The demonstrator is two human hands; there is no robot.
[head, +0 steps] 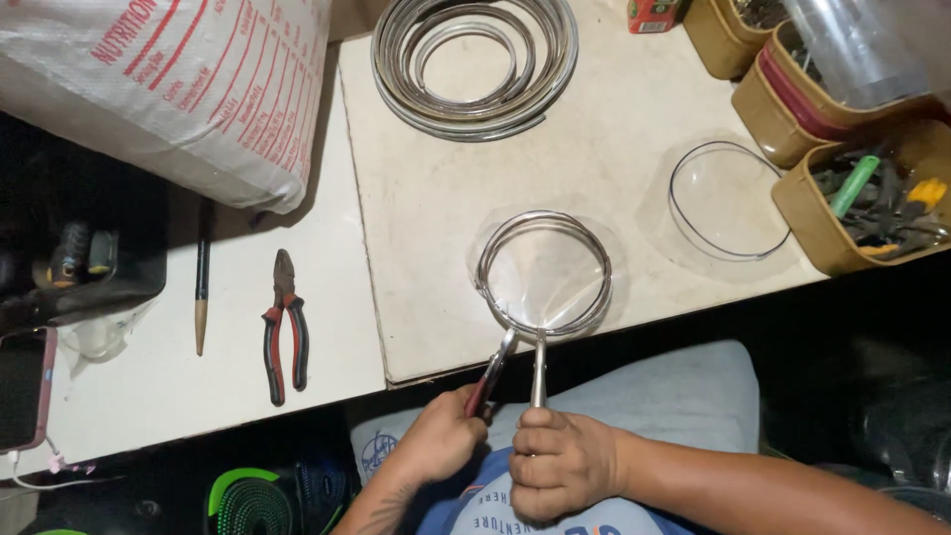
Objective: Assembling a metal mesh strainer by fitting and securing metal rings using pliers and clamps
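Bench: we see a pale, matt worktop (446,198) made of two slabs with a seam between them, its front edge close above our lap
Sack: a woven white sack (188,89) with red print lies slumped at the far left corner, coarse and creased
Large coil: a wide coil of flat, shiny metal strip (474,61) sits at the far middle, many turns nested
Tubs: tan plastic tubs (862,198) stand along the right edge, the nearest holding tools with green and yellow handles
Clear disc: a thin, transparent round disc (728,201) lies flat just left of the tubs
Ring: a bright wire ring (544,274) of several turns lies on the bench near its front edge, a clear round sheet inside it; its two loose ends run down off the edge towards us
Left hand: our left hand (441,441) is clenched around red-handled pliers (492,374), whose tip meets the ring's near edge
Right hand: our right hand (560,461) is fisted around a slim metal tool (539,372) held upright, touching the ring beside the pliers
Spare pliers: red-and-black pliers (284,327) lie untouched well left of the ring
Pencil-like stick: a dark slender stick (202,282) lies left of those; nothing lies between hands and ring
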